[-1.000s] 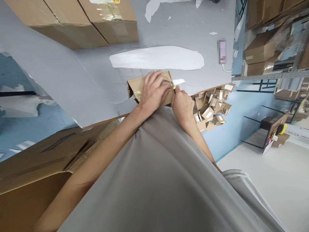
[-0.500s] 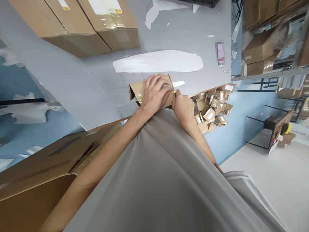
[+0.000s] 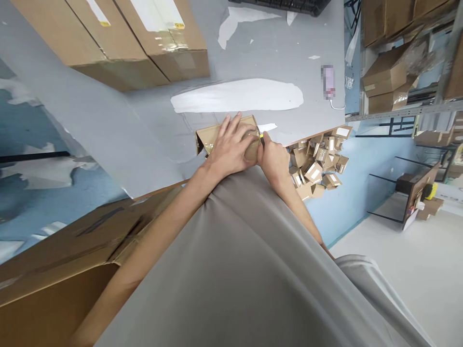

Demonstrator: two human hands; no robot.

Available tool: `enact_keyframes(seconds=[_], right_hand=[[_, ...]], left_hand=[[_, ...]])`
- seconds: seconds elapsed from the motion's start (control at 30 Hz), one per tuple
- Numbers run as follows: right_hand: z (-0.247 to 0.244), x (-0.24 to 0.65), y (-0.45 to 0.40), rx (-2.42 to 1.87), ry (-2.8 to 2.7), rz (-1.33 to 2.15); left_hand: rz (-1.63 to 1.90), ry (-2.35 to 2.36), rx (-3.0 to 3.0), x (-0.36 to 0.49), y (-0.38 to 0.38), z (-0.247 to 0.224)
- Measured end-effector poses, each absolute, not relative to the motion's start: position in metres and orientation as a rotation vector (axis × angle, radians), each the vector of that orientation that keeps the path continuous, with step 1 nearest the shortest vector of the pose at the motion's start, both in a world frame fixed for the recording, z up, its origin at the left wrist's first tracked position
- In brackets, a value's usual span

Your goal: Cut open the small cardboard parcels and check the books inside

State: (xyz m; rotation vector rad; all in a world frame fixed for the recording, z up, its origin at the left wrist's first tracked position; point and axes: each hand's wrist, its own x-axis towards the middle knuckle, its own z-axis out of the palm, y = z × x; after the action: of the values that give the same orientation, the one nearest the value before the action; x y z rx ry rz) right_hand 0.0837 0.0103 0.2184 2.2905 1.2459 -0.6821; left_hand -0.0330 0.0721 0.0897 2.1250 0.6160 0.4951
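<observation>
A small cardboard box (image 3: 208, 134) lies at the near edge of the grey table, a strip of shiny tape on it and its left end partly open. Across its top rests my left hand (image 3: 231, 144), fingers spread and lying on the cardboard. My right hand (image 3: 274, 156) is closed around a utility knife (image 3: 262, 138), of which a yellow and black part shows. The knife is at the right end of the box, close to my left fingertips. Its blade is too small to make out.
Large taped cartons (image 3: 133, 72) stand at the back left of the table (image 3: 144, 125). A long white sheet (image 3: 238, 96) lies behind the small box. Many small boxes (image 3: 318, 159) are piled beyond the right edge. A big open carton (image 3: 54, 284) stands at lower left.
My left thumb and index finger have spread apart on the box. The knife in my right hand has stayed at the box's right end. The view has shifted slightly.
</observation>
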Motion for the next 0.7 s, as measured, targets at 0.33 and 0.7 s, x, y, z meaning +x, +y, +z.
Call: enact_keyframes(seconds=[0.33, 0.7], right_hand=[[0.220, 0.079, 0.012, 2.307, 1.186, -0.639], [0.221, 0.078, -0.007, 2.293, 1.105, -0.673]], left_hand=[[0.471, 0.600, 2.128, -0.035, 0.071, 0.089], [0.485, 0.626, 2.151, -0.036, 0.071, 0.088]])
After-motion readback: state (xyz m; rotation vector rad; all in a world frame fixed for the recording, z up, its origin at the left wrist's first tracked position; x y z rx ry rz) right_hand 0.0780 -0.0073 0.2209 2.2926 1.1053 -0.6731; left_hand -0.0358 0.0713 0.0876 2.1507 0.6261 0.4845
